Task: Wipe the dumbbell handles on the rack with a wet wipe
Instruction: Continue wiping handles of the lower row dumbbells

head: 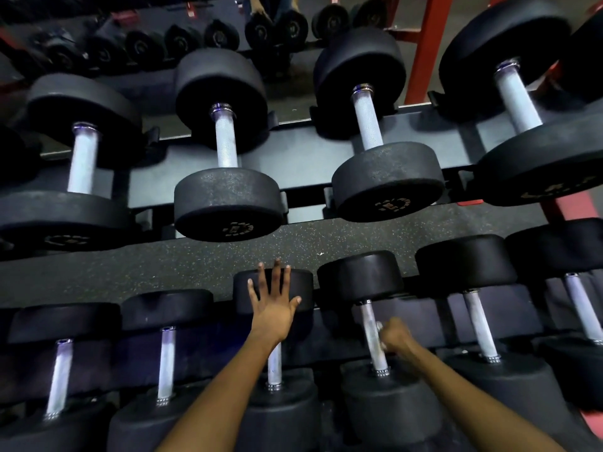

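1. Your right hand [396, 337] is curled round the handle [372, 334] of a lower-tier dumbbell, with a scrap of white wet wipe [379, 327] showing at the knuckles. Closing round the bar probably lets the wipe cover its whole circumference.
2. The hand is blurred, so how much wipe sits between palm and steel cannot be told.
3. Your left hand [272, 306] is flat, fingers spread, pressed on the far head [295, 287] of the neighbouring dumbbell, apparently to brace your reach.
4. Its handle [274, 367] is partly hidden under your wrist.
5. Upper-tier handles, e.g. [225, 138], lie untouched on the rack [303, 151], well apart from both hands.
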The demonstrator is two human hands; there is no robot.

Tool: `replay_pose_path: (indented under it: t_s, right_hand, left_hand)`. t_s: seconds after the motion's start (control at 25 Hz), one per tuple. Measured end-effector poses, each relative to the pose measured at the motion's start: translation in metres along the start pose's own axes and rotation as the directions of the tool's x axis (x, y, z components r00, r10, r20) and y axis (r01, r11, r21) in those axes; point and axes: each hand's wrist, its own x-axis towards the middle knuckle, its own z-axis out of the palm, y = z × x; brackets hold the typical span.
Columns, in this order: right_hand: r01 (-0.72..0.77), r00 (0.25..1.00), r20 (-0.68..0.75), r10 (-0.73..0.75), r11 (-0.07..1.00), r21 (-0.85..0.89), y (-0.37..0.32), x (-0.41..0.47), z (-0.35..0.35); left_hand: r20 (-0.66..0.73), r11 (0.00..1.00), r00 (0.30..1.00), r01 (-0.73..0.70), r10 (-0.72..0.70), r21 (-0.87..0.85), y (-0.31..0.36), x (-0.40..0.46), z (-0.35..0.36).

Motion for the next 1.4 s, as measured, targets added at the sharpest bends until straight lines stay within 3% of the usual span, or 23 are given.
replay_pose_path:
  t_s: [0.04, 0.12, 0.24, 0.28, 0.48, 0.64, 0.68, 0.72, 0.84, 0.88, 0.96, 1.0, 1.08, 1.12, 1.2, 1.28, 1.4]
  right_hand:
    - [-0.008, 0.997, -0.079, 0.018, 0.992, 0.125, -0.013, 0.006, -0.01]
    - [0.02, 0.985, -0.17, 0.001, 0.992, 0.124, -0.014, 0.004, -0.014]
    - [0.025, 0.998, 0.055, -0.015, 0.984, -0.178, 0.022, -0.029, 0.012]
    - [0.009, 0.998, 0.066, 0.005, 0.975, -0.221, 0.028, -0.032, 0.016]
    - [0.054, 0.972, -0.231, -0.044, 0.998, 0.04, -0.029, -0.006, -0.015]
    - [-0.005, 0.999, -0.045, -0.007, 0.964, -0.265, 0.006, -0.056, 0.011]
    - [-0.033, 0.999, -0.015, 0.03, 0.962, -0.272, 0.014, -0.057, 0.011]
    - [-0.012, 1.0, -0.026, 0.006, 0.978, -0.209, 0.011, -0.045, 0.004]
    - [0.077, 0.996, -0.064, -0.062, 0.96, 0.269, -0.014, -0.007, -0.018]
    - [0.087, 0.994, -0.094, -0.062, 0.95, 0.299, -0.015, 0.003, -0.021]
    - [0.096, 0.994, 0.033, -0.101, 0.986, 0.134, 0.001, 0.001, -0.015]
    - [0.099, 0.978, 0.175, -0.109, 0.993, 0.067, 0.013, -0.008, -0.01]
    - [0.182, 0.94, 0.313, -0.134, 0.975, -0.131, 0.027, -0.016, -0.008]
    - [0.21, 0.938, 0.305, -0.168, 0.971, -0.113, 0.023, -0.014, -0.013]
    - [0.198, 0.98, 0.005, -0.198, 0.98, 0.027, 0.001, 0.0, -0.025]
    - [0.169, 0.968, -0.184, -0.17, 0.985, -0.025, -0.011, 0.004, -0.024]
    - [0.187, 0.982, -0.005, -0.19, 0.967, -0.171, 0.027, -0.022, 0.003]
  left_hand:
    - [0.001, 1.0, 1.0, 0.003, -0.003, 0.008, 0.0, 0.001, 0.0]
    - [0.005, 1.0, 1.0, 0.01, -0.01, 0.017, 0.0, 0.001, 0.002]
    - [0.004, 1.0, 1.0, 0.008, -0.008, 0.011, 0.0, 0.001, 0.002]
    - [0.004, 1.0, 1.0, 0.007, -0.007, 0.01, 0.0, 0.001, 0.002]
    - [-0.027, 0.999, 1.0, 0.005, -0.007, -0.041, -0.001, 0.001, 0.005]
    - [-0.032, 0.999, 0.999, -0.001, -0.001, -0.036, 0.001, 0.004, 0.005]
    - [-0.053, 0.999, 0.999, -0.011, 0.008, -0.049, -0.001, 0.003, 0.006]
    - [-0.074, 0.998, 0.997, -0.02, 0.015, -0.062, -0.001, 0.002, 0.007]
    - [-0.088, 0.999, 0.996, -0.022, 0.018, -0.045, -0.003, 0.001, 0.009]
    - [-0.086, 0.999, 0.996, -0.017, 0.013, -0.039, -0.003, 0.001, 0.009]
    - [-0.058, 1.0, 0.998, 0.0, -0.001, -0.024, -0.001, 0.002, 0.007]
    - [-0.048, 1.0, 0.999, 0.002, -0.003, -0.016, -0.001, 0.002, 0.007]
    - [-0.065, 1.0, 0.998, -0.007, 0.005, -0.031, -0.001, 0.003, 0.009]
    - [-0.076, 0.999, 0.997, -0.012, 0.008, -0.042, -0.001, 0.004, 0.009]
    - [-0.082, 0.999, 0.997, -0.02, 0.017, -0.042, -0.002, 0.004, 0.01]
    - [-0.087, 0.999, 0.996, -0.017, 0.014, -0.036, -0.002, 0.003, 0.01]
    - [-0.07, 0.999, 0.998, -0.005, 0.002, -0.035, -0.002, 0.004, 0.011]
